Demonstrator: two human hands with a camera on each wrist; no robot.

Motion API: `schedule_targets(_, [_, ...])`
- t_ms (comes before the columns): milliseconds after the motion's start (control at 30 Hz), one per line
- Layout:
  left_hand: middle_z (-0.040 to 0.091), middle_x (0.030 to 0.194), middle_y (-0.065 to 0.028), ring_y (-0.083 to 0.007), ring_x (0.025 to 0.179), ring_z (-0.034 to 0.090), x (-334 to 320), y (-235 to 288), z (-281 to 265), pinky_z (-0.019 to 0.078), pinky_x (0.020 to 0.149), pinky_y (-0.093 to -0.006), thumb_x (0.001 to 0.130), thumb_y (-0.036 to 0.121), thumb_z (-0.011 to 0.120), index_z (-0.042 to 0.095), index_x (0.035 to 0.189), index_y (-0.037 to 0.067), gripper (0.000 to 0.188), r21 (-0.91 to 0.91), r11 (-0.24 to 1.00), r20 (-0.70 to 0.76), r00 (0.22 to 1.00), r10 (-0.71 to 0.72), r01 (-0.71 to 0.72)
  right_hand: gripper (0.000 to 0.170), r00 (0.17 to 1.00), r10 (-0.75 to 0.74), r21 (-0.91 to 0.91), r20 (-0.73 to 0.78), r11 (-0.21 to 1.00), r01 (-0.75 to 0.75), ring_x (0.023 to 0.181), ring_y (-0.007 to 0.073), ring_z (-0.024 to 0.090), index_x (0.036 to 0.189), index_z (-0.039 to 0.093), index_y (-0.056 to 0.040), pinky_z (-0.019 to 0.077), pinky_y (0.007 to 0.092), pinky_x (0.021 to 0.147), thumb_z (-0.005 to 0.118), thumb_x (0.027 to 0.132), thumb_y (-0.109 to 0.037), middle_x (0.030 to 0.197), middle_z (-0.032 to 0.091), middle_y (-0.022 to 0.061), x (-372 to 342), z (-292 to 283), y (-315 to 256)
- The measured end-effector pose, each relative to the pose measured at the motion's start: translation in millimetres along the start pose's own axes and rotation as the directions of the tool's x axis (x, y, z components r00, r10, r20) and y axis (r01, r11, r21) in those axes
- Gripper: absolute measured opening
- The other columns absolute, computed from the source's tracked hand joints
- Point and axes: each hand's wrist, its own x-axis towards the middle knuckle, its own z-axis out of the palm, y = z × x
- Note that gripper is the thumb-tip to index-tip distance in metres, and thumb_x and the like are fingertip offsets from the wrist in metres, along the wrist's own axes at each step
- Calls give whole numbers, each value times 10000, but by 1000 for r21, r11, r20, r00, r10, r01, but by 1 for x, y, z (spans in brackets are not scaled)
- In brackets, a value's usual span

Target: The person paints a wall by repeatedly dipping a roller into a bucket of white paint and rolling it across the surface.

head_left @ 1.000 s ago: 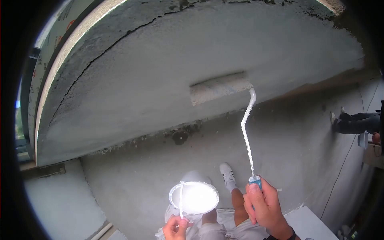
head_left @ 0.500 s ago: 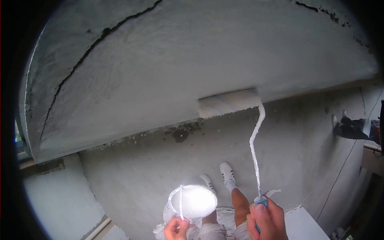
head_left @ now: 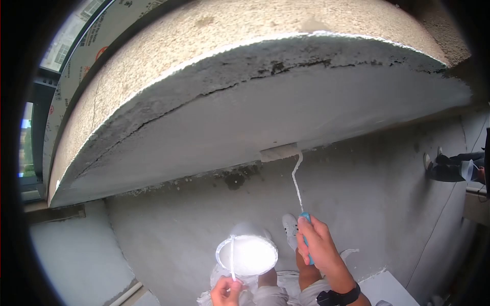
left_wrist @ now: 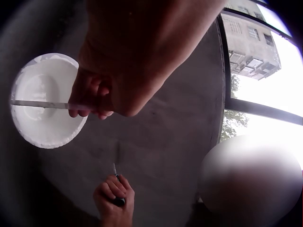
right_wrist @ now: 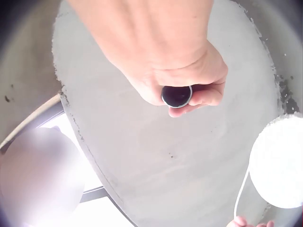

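Note:
My right hand (head_left: 320,242) grips the blue handle (head_left: 305,218) of a paint roller. The roller's bent, paint-crusted frame (head_left: 296,183) leads to a pale roller sleeve (head_left: 279,152), which lies against the low part of a grey wall (head_left: 204,132). Seen from the right wrist, the dark round handle end (right_wrist: 177,96) pokes out of the fist. My left hand (head_left: 225,291) pinches the white carrying strap (head_left: 233,257) of a white bucket (head_left: 250,229) in front of my legs. White paint (head_left: 250,255) fills its lit inside.
The wall has a rough ledge (head_left: 245,25) on top and a long crack (head_left: 204,95). Below is a grey floor (head_left: 178,219) with a dark stain (head_left: 235,181). Another person's legs (head_left: 454,159) show at the right. White panels (head_left: 81,252) flank me; windows (head_left: 28,143) stand left.
The roller sleeve has gone down the wall to near its bottom edge, and my right hand has reached farther forward. The head view has shifted to show the ledge. The bucket stays put.

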Motion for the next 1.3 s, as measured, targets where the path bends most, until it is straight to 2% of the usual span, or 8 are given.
schedule_targets(233, [538,804,-27,-114,755,588,-4,0,-5,556,729,-308,961,20,560,549,845,-8,120,-54,998,3,999,38,-38,287,995,-49,45,92,998,45,354,92,384,836,446,-69,326,255,374,394,1045,-259,496,440,7,-53,4,-20])
schedule_targets(300, [533,819,-31,-113,752,578,-8,3,-4,565,732,-320,955,17,566,550,828,-21,133,-12,997,23,997,73,-73,294,993,-65,38,94,997,61,350,92,381,833,440,-75,322,256,369,382,1050,-264,496,440,9,-53,6,-21])
schedule_targets(567, [589,843,-59,-138,791,609,-30,-15,-1,561,734,-316,958,33,572,572,873,-37,109,59,997,28,998,50,-52,304,993,-103,63,57,993,99,342,96,352,851,439,-83,310,256,360,429,1040,-322,506,412,4,23,-3,36])
schedule_targets(667, [605,846,-63,-138,785,616,-28,-21,-5,557,742,-316,959,35,573,577,892,-37,98,-24,999,36,998,44,-43,304,990,-137,13,33,991,136,351,91,365,836,441,-87,313,251,361,426,1038,-313,510,417,0,67,-6,62])
schedule_targets(767, [605,826,-53,-129,774,615,-25,-25,-1,547,737,-301,961,37,573,579,894,-31,96,-18,999,11,999,41,-41,326,992,-120,-67,-33,991,118,368,98,389,799,451,-65,327,272,385,422,1034,-290,510,437,-6,78,-2,68])
schedule_targets(1067, [562,755,-5,-87,707,575,-27,-11,6,510,670,-256,959,58,587,570,853,2,121,-18,999,-22,999,32,-33,291,981,-159,38,106,987,156,375,61,377,827,457,-58,318,228,387,413,1047,-244,525,452,-14,-56,-3,-2])
schedule_targets(1167, [522,723,12,-67,679,533,-27,-14,5,509,667,-254,959,55,586,545,806,21,161,7,999,-23,998,53,-52,289,979,-182,29,93,983,180,369,64,373,825,459,-62,317,233,385,409,1048,-239,526,459,-10,-66,1,-6])
schedule_targets(1300, [496,709,22,-58,664,504,-29,-14,11,511,663,-257,958,52,586,522,776,34,194,31,998,-25,998,60,-59,296,981,-163,92,107,984,153,339,88,357,862,451,-69,316,242,345,407,1046,-297,505,421,8,-30,-1,21])
